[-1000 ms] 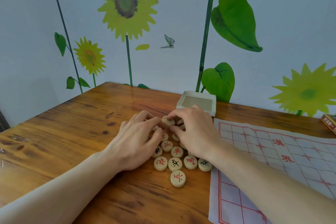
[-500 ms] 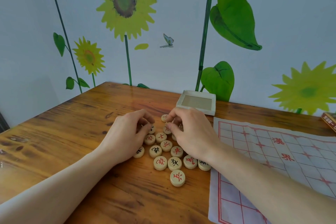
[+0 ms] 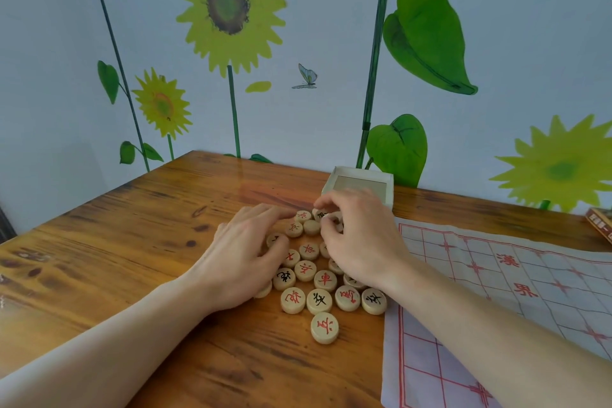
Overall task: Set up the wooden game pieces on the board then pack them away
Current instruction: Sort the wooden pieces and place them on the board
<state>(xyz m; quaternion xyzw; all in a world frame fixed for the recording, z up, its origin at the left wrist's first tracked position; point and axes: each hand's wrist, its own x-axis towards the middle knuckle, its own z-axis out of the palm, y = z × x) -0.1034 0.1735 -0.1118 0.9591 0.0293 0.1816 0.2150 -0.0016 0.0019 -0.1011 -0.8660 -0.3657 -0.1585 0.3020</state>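
Several round wooden game pieces point(image 3: 305, 270) with red or black characters lie in a loose pile on the wooden table, and one red-marked piece point(image 3: 324, 327) sits alone nearest me. My left hand point(image 3: 243, 257) rests on the pile's left side with its fingers stretched over the pieces. My right hand point(image 3: 359, 242) is over the pile's right side, and its curled fingertips pinch a piece at the far end. The board point(image 3: 496, 295), a pale sheet with a red grid, lies to the right. Both hands hide some of the pieces.
An open white box point(image 3: 331, 183) stands just behind the pile, near the wall. A small brown box point(image 3: 601, 225) sits at the right edge. The table's left edge point(image 3: 99, 202) runs diagonally, and a sunflower-painted wall stands behind the table.
My left hand has slid to the right over the pile and its fingers have stretched out. My right hand has stayed at the pile's far end, working a piece with its fingertips.
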